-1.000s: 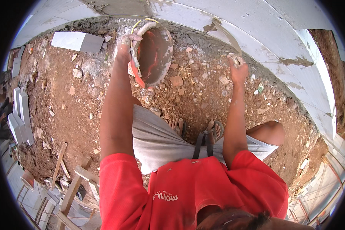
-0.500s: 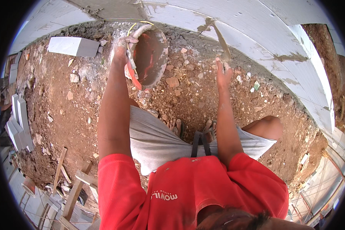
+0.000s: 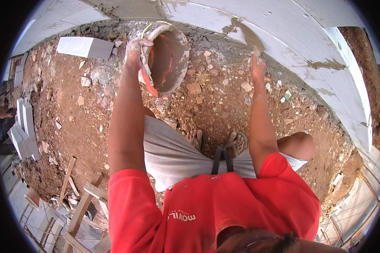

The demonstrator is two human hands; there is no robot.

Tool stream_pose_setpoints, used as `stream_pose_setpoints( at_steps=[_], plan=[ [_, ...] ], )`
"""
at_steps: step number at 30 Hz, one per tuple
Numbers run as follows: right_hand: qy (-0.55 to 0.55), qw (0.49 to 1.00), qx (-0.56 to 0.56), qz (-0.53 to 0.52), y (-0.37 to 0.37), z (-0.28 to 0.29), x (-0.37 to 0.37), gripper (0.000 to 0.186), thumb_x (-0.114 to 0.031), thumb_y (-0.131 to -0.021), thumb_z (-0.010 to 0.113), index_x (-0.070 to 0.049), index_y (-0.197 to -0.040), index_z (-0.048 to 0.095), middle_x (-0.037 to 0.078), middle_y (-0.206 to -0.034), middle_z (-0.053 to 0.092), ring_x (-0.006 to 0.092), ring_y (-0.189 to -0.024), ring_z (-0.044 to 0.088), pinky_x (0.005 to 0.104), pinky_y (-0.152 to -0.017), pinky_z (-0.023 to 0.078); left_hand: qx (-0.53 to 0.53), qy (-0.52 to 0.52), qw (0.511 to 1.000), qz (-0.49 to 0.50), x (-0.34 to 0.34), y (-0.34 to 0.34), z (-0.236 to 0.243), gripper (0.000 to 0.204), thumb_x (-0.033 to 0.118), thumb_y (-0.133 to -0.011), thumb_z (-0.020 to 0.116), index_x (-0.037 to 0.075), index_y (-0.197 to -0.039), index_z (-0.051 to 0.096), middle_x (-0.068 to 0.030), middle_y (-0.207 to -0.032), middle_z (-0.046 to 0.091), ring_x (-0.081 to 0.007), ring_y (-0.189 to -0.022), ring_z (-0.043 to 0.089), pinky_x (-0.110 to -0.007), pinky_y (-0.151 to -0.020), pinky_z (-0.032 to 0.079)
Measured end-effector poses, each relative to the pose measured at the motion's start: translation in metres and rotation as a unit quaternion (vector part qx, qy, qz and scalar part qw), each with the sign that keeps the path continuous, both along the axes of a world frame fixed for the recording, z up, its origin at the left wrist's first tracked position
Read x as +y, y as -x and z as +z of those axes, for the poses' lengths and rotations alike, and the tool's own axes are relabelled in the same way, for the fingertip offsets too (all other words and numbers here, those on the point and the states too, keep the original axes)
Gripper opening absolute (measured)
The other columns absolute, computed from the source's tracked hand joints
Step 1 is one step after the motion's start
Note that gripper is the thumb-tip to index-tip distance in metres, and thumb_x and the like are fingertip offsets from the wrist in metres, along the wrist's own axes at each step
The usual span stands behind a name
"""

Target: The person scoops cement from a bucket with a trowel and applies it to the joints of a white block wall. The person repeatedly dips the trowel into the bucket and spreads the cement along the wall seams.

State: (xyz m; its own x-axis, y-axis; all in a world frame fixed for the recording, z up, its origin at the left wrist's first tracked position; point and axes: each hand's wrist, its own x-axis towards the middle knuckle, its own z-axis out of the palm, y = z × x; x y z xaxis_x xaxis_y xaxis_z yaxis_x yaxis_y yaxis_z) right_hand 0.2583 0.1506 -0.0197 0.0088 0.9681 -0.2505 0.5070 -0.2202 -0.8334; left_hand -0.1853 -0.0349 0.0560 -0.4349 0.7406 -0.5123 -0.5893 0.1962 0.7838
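My left hand (image 3: 135,51) is closed on the near-left rim of an orange bucket (image 3: 151,87), tilted so its mouth shows. Grey wet mortar (image 3: 173,57) coats the inside, and a yellow cord runs along the rim by my fingers. My right hand (image 3: 258,67) is wrapped round the handle of a trowel, which is mostly hidden by the fingers. The mortar-smeared trowel blade (image 3: 253,41) lies at the face of the white block wall (image 3: 283,46). Whether the blade presses flat on the blocks I cannot tell.
A loose white block (image 3: 86,47) lies on the stony soil left of the bucket. More blocks (image 3: 26,126) are stacked at the far left. Timber pieces (image 3: 83,206) lie at lower left. A strip of mortar (image 3: 223,46) runs along the wall's foot. My sandalled feet (image 3: 238,141) stand below.
My right hand has moved right and slightly up with the trowel, its blade now turned broader toward the wall. My left hand keeps its hold on the bucket.
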Motion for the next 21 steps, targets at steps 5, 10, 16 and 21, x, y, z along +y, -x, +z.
stream_pose_setpoints(
  at_steps=[5, 10, 16, 21],
  plan=[
    [-0.028, 0.998, -0.05, -0.003, -0.024, 0.006, -0.029, 0.053, -0.047, -0.094, 0.068, 0.004, -0.08, 0.073, 0.013, -0.066, 0.067, 0.023, -0.064, 0.063, 0.043, -0.067, 0.05, 0.023, -0.015, 1.0, 0.011, -0.004, -0.003, 0.001, 0.043, -0.002, -0.07, 0.068, -0.005, -0.113, 0.069, -0.006, -0.096, 0.066, -0.0178, -0.086, 0.062, -0.028, -0.086, 0.049],
    [-0.082, 0.995, -0.048, 0.022, -0.031, -0.005, -0.05, 0.049, -0.046, -0.091, 0.073, 0.0, -0.105, 0.073, 0.016, -0.086, 0.071, 0.0283, -0.081, 0.066, 0.0432, -0.077, 0.049, 0.043, -0.017, 0.999, 0.007, 0.011, -0.027, 0.036, 0.033, -0.002, -0.074, 0.068, -0.005, -0.107, 0.071, -0.0037, -0.092, 0.064, -0.0158, -0.081, 0.06, -0.026, -0.08, 0.048],
    [-0.112, 0.984, -0.118, 0.076, 0.012, 0.036, -0.047, 0.043, -0.043, -0.091, 0.074, -0.004, -0.109, 0.073, 0.016, -0.089, 0.074, 0.0335, -0.083, 0.069, 0.0446, -0.08, 0.051, 0.037, -0.003, 0.999, -0.009, 0.012, -0.019, 0.026, 0.037, -0.001, -0.074, 0.068, -0.006, -0.11, 0.071, -0.005, -0.096, 0.066, -0.0156, -0.086, 0.061, -0.026, -0.082, 0.048],
    [-0.17, 0.981, -0.093, 0.031, 0.008, 0.06, -0.048, 0.035, -0.035, -0.091, 0.078, -0.003, -0.104, 0.074, 0.016, -0.09, 0.075, 0.0291, -0.08, 0.07, 0.0408, -0.076, 0.052, -0.009, -0.045, 0.999, -0.01, 0.009, -0.019, 0.017, 0.045, -0.003, -0.075, 0.066, -0.009, -0.12, 0.068, -0.0074, -0.101, 0.068, -0.0169, -0.091, 0.064, -0.027, -0.088, 0.05]
  ],
)
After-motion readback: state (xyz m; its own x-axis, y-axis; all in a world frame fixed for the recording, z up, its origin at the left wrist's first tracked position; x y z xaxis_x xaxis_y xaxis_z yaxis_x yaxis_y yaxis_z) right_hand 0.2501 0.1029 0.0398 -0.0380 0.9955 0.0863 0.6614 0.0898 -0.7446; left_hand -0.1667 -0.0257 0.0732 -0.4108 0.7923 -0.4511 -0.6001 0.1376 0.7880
